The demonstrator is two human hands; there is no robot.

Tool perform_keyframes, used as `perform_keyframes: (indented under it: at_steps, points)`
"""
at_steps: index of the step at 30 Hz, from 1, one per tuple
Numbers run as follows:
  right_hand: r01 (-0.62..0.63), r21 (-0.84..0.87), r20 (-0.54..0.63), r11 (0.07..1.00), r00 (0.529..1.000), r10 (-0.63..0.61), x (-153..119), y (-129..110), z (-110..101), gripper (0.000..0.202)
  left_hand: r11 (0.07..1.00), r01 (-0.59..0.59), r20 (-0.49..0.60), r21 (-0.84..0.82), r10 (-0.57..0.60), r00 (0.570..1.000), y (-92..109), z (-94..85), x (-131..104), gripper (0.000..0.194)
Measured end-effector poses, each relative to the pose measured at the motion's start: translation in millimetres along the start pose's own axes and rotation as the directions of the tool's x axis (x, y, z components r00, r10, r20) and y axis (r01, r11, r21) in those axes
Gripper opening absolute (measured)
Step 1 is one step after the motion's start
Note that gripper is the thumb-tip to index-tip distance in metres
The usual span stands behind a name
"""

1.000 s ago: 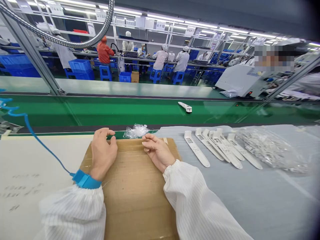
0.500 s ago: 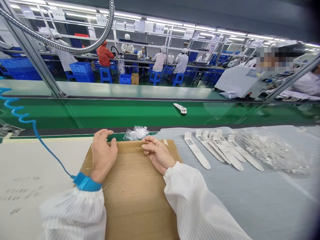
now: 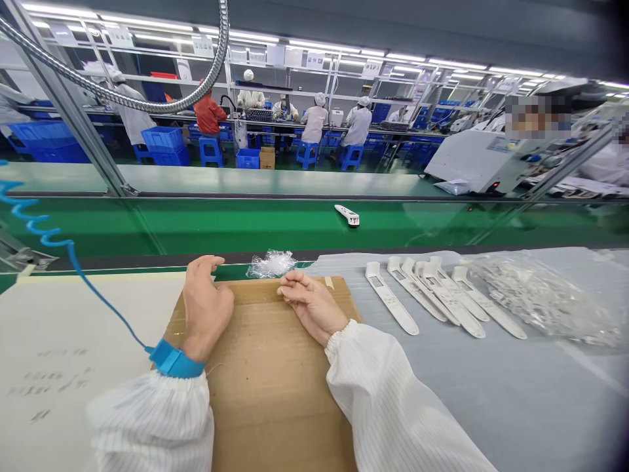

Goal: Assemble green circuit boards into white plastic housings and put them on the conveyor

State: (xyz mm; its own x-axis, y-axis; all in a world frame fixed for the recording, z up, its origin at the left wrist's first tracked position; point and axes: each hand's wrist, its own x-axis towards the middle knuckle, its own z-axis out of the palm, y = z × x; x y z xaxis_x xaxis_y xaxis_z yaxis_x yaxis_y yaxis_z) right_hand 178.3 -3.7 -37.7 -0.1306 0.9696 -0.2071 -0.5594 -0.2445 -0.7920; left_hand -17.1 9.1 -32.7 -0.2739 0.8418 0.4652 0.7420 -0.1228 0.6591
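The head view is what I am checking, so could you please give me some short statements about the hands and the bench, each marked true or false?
1. The left hand wears a blue strap at the wrist. True.
2. The white pieces lie on the cardboard. False: the white pieces lie on the grey sheet, right of the cardboard.
3. Crumpled clear plastic lies just past the cardboard's far edge. True.
4. Two devices lie on the green belt. False: one white device lies on the green belt.
5. The right hand is nearer the white pieces than the left hand. True.
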Motion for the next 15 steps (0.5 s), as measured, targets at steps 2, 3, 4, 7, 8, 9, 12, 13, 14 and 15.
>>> perform_keyframes:
  at_steps: [2, 3, 4, 7, 8, 9, 12, 13, 14, 15]
  points:
    - [-0.001, -0.008, -0.003, 1.000, 1.000, 0.001, -0.3, -0.1, 0.3, 0.038, 1.000, -0.003, -0.002, -0.002, 0.003, 1.000, 0.0, 0.0, -0.1, 0.049]
    - [0.001, -0.010, -0.006, 1.000, 1.000, -0.001, -0.5, 0.0, 0.4, 0.038, 1.000, -0.007, -0.004, -0.002, 0.007, 1.000, 0.1, 0.0, -0.2, 0.048]
    - [0.002, -0.011, -0.008, 1.000, 1.000, -0.002, -0.5, 0.1, 0.4, 0.037, 1.000, -0.010, -0.007, -0.003, 0.010, 1.000, 0.2, 0.1, -0.2, 0.047]
    - [0.000, -0.007, -0.006, 1.000, 1.000, 0.000, 0.0, 0.7, 0.2, 0.037, 1.000, -0.016, -0.018, -0.005, 0.016, 1.000, 0.7, 0.1, 0.0, 0.038]
    - [0.000, -0.004, -0.006, 1.000, 1.000, 0.000, 0.3, 0.9, 0.1, 0.037, 1.000, -0.015, -0.019, -0.007, 0.015, 1.000, 0.9, 0.1, 0.1, 0.036]
    - [0.000, 0.001, -0.006, 1.000, 1.000, 0.000, 0.6, 1.1, 0.0, 0.037, 1.000, -0.008, -0.018, -0.009, 0.008, 1.000, 1.1, 0.0, 0.2, 0.035]
    - [-0.004, 0.008, -0.004, 1.000, 1.000, 0.004, 0.7, 0.9, 0.2, 0.037, 0.999, 0.034, 0.009, 0.009, -0.034, 0.999, 1.6, -0.6, 0.1, 0.034]
    - [-0.007, 0.007, -0.002, 1.000, 1.000, 0.007, 0.5, 0.6, 0.4, 0.037, 0.999, 0.050, 0.018, 0.021, -0.051, 0.999, 1.8, -0.9, 0.0, 0.033]
    - [-0.010, 0.006, -0.003, 1.000, 1.000, 0.010, 0.2, 0.4, 0.7, 0.037, 0.997, 0.063, 0.022, 0.033, -0.064, 0.998, 1.9, -1.1, -0.1, 0.032]
    - [-0.011, 0.006, -0.004, 1.000, 1.000, 0.011, -0.2, 0.1, 1.0, 0.037, 0.997, 0.067, 0.023, 0.042, -0.068, 0.997, 2.0, -1.3, -0.2, 0.032]
